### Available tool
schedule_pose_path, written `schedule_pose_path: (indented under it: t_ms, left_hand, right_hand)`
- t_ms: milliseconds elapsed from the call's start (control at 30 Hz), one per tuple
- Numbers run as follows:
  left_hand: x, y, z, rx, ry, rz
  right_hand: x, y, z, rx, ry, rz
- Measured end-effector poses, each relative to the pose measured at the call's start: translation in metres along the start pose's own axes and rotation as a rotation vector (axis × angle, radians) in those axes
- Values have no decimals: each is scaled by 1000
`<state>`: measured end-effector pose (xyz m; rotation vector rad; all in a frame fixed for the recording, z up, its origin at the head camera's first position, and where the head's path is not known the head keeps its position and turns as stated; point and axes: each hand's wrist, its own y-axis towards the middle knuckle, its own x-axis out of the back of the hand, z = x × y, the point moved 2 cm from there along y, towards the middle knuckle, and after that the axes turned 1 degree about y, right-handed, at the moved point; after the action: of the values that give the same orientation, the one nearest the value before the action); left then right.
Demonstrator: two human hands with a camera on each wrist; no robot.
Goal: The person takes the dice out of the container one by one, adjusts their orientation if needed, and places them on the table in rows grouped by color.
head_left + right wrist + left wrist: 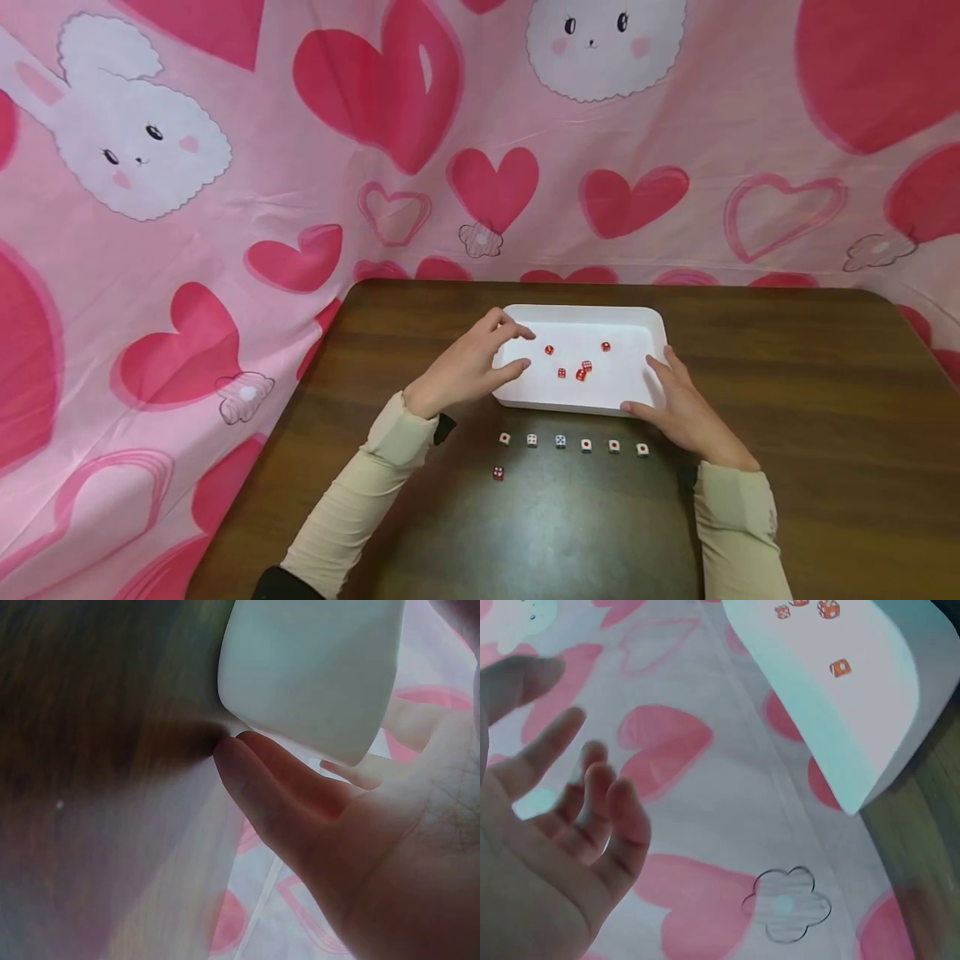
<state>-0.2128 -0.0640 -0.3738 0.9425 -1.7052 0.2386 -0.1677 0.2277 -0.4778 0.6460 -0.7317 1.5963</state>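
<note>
Hanging behind and to the left of both hands, a pink cloth printed with red hearts and white rabbits walls off the scene, perhaps to keep the background out of the way. A dark wooden worktop spreads beneath the hands and out past them on either side. Two pale sleeves lead up to the hands from the near edge.

Between the hands lies a shallow white tray, its raised rim likely there to stop small things rolling away. The left hand hovers at the tray's left end, thumb and forefinger spread wide, the other fingers loosely bent, holding nothing. The right hand is spread around the near right corner, thumb along the front and fingers by the right side, apparently to steady the tray; how firmly it presses, I cannot tell.

Smallest are the dice. Five red dice lie scattered inside the tray, between the hands. Nearer the person, six white dice form a spaced row, which seems deliberate. One lone red die sits just below the row's left end, perhaps paired with the white one above it.
</note>
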Motion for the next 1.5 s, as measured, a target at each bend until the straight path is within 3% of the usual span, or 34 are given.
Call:
schedule_pose_path:
  t_ms: [200,667,867,1133,1500]
  left_hand:
    - [-8,22,2,-1,-20,-99]
    - [-36,64,25,123,-84,-152]
    - [-53,73,35,175,-63,-23]
    - [-76,72,47,207,48,198]
    - [-89,67,50,293,133,376]
  right_hand:
    - [-1,0,-1,4,0,-2]
    - [-4,2,-4,42,5,-43]
    - [-4,1,-3,28,13,-36]
    - [-2,0,-1,0,13,-17]
    - [-2,0,-2,-12,18,-7]
